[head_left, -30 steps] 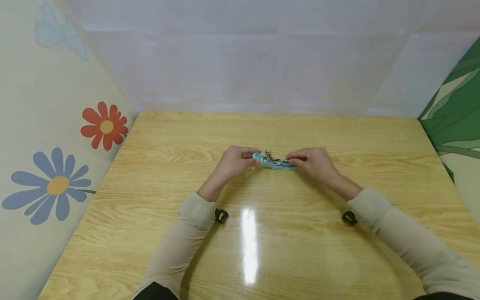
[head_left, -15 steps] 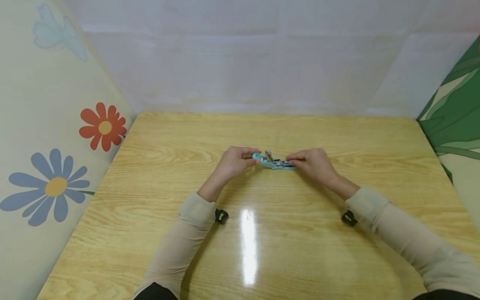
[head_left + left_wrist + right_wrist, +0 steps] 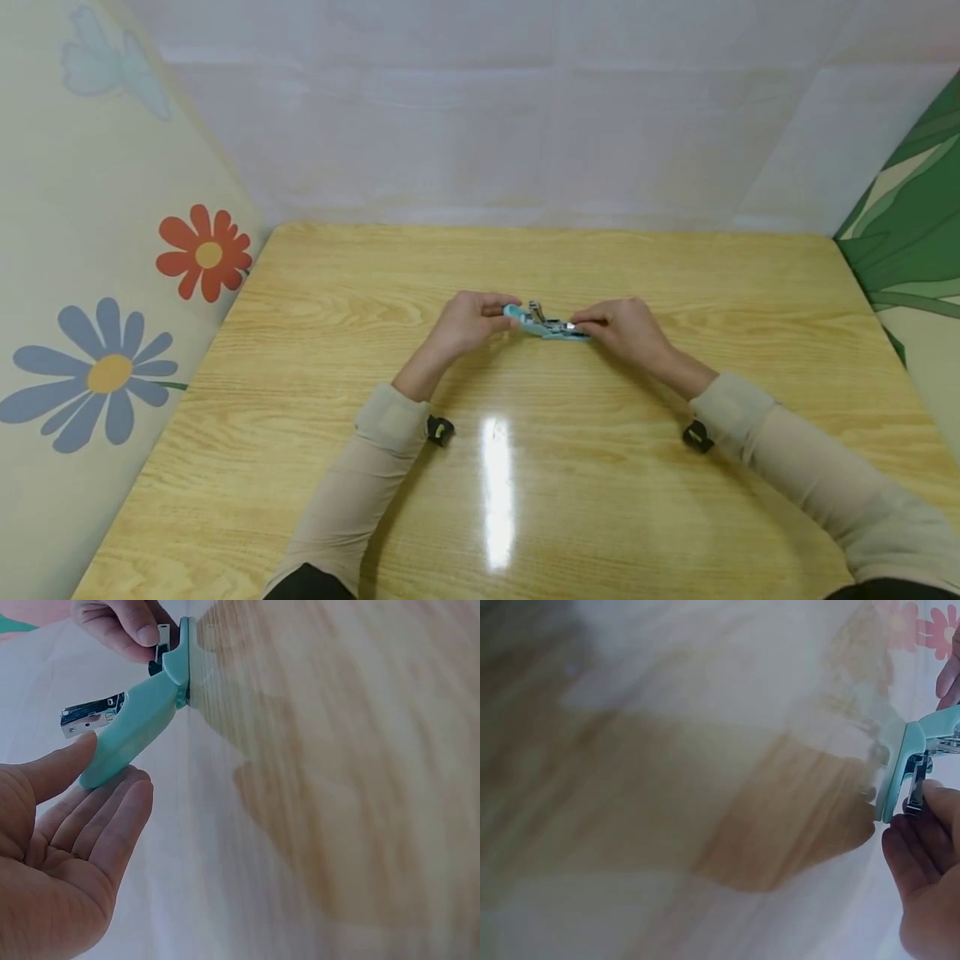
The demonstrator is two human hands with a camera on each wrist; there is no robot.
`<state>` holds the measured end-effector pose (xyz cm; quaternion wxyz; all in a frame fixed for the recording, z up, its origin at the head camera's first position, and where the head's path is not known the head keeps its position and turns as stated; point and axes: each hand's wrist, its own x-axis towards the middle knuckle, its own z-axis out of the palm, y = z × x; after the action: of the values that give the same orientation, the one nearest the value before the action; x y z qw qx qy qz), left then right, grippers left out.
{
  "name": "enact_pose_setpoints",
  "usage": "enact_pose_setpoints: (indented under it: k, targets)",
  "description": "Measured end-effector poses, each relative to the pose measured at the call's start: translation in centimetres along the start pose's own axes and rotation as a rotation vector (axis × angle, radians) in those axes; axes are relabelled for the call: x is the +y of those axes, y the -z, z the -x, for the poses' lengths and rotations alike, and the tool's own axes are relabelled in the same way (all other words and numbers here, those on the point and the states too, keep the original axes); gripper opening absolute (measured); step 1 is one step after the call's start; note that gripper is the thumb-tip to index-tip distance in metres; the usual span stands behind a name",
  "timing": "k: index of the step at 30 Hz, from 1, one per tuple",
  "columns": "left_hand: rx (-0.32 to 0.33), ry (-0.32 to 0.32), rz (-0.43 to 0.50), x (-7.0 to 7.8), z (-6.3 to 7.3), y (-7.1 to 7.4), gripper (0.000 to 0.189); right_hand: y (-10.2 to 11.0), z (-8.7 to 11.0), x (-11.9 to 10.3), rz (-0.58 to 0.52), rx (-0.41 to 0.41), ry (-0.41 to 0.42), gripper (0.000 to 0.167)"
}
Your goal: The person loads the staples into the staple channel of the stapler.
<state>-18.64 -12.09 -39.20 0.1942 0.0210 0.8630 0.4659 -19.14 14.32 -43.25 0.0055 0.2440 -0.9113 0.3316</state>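
Observation:
A mint-green stapler is spread apart on the table, its metal inner parts exposed. My left hand pinches the end of its raised handle between thumb and fingers. A metal piece juts out from under that handle. At the other end, the right hand has thumb and fingers on a silver metal rail above the base. Part of this rail is hidden by the fingertips. The base lies along the tabletop.
The glossy wooden table reflects a bright light strip. A white sheet hangs behind its far edge. Side panels carry painted flowers on the left and green leaves on the right. Black wrist cameras sit by both cuffs.
The right hand has shifted very slightly left along the stapler, and a bright metal glint now shows by its fingertips. The left hand holds nearly the same place.

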Motion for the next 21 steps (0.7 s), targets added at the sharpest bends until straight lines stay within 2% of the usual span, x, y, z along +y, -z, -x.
enact_pose_setpoints:
  k: [4, 8, 14, 17, 21]
  targets:
    - [0.007, -0.006, -0.004, 0.0, 0.0, 0.0, 0.033, 0.1, 0.0, -0.1, -0.018, -0.014, -0.029, 0.016]
    - [0.004, -0.010, -0.010, 0.0, 0.0, 0.0, 0.033, 0.2, -0.1, -0.1, -0.018, -0.028, -0.020, 0.016]
    - [-0.008, -0.007, -0.033, 0.1, 0.0, 0.2, 0.035, 0.6, -0.5, 0.3, -0.023, -0.102, -0.009, 0.015]
    - [-0.014, -0.007, -0.038, 0.2, 0.0, 0.3, 0.036, 0.9, -0.6, 0.3, 0.034, -0.149, 0.014, 0.016]
    - [-0.030, -0.007, -0.029, 0.1, 0.1, 0.4, 0.036, 1.5, -0.7, -0.2, 0.180, -0.197, 0.106, 0.017]
